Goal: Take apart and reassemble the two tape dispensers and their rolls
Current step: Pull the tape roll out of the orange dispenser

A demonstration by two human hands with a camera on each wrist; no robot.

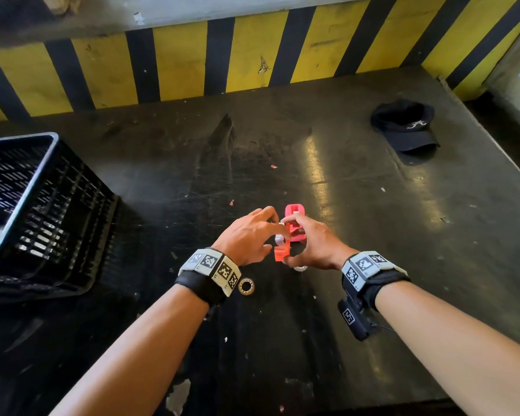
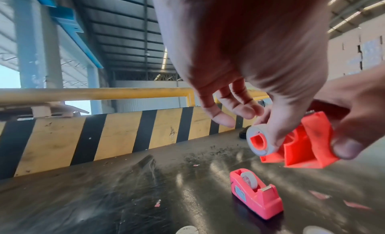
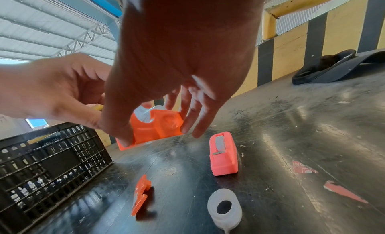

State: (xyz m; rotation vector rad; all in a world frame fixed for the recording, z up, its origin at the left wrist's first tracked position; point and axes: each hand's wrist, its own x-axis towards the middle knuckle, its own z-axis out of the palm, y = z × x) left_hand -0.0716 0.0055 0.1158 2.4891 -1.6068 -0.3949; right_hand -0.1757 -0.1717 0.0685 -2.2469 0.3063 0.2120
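My right hand (image 1: 294, 239) grips an orange tape dispenser body (image 2: 302, 146) above the table, thumb on one end and fingers on the other, as the right wrist view shows (image 3: 155, 133). My left hand (image 2: 266, 127) pinches a white tape roll (image 2: 260, 139) with an orange core, held against the side of that body. A pink dispenser (image 1: 294, 210) (image 2: 256, 193) with its roll in place stands on the table just beyond my hands. A loose orange part (image 3: 140, 194) and a whitish roll (image 3: 225, 208) lie on the table below my right hand.
A black slotted crate (image 1: 36, 205) stands at the left. Another tape roll (image 1: 246, 286) lies by my left wrist. A black cap (image 1: 406, 127) lies at the far right. A yellow-and-black striped wall (image 1: 252, 58) closes off the dark table (image 1: 373, 205) at the back.
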